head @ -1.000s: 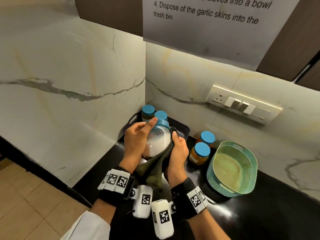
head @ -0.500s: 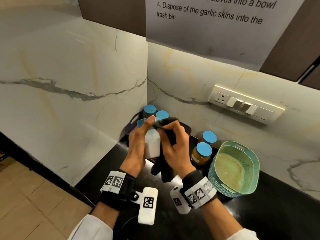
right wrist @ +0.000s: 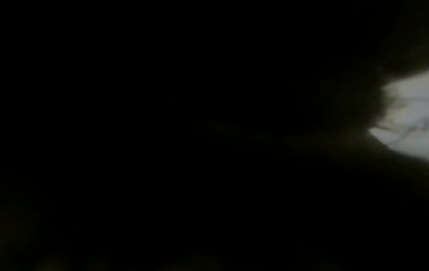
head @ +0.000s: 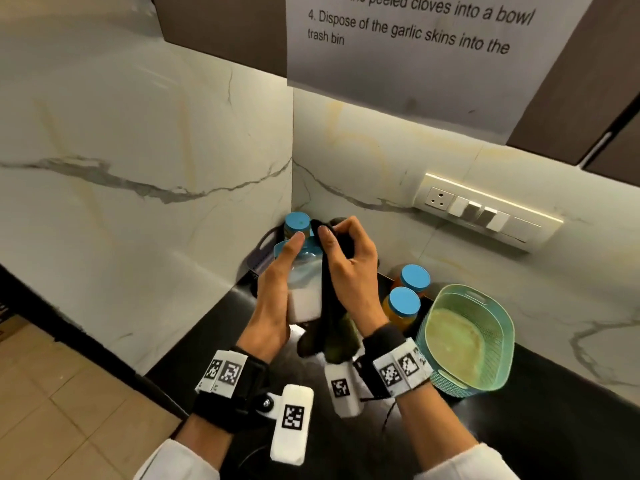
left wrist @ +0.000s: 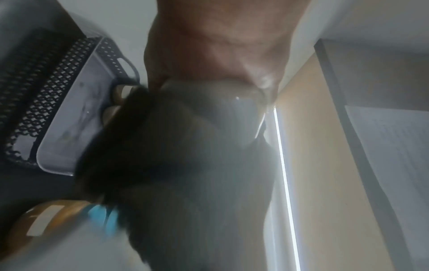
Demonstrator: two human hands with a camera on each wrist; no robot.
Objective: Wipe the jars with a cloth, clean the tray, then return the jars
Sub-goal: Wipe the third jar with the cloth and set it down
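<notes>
— Marble walls meet in a corner above a glossy black counter (head: pixel 554 427); a printed sheet hangs on the wall above. What's held?

— Left hand (head: pixel 277 299) grips a clear glass jar with a blue lid and white contents (head: pixel 304 296), lifted off the counter, thumb stretched up along its side. Fingers wrap the far side; not visible from the head view.

— And the other hand?

— Right hand (head: pixel 349 268) curls its fingers round a dark olive cloth (head: pixel 332 327), bunching it against the jar's lid and shoulder. Rest of the cloth hangs down between the wrists. Right wrist view is almost black; nothing to read there.

— The tray?

— Dark perforated plastic tray (head: pixel 265 252) sits in the corner, behind the hands. One blue-lidded jar (head: pixel 297 223) stands in it. Left wrist view shows the tray's pale floor (left wrist: pixel 69 119) and mesh wall, blurred.

— Other jars?

— Two blue-lidded jars with orange contents (head: pixel 403 306) stand on the counter to the right of the hands, just beside a mint-green plastic basket (head: pixel 498 327). A white switch panel (head: pixel 485 213) is set in the wall above them.
</notes>
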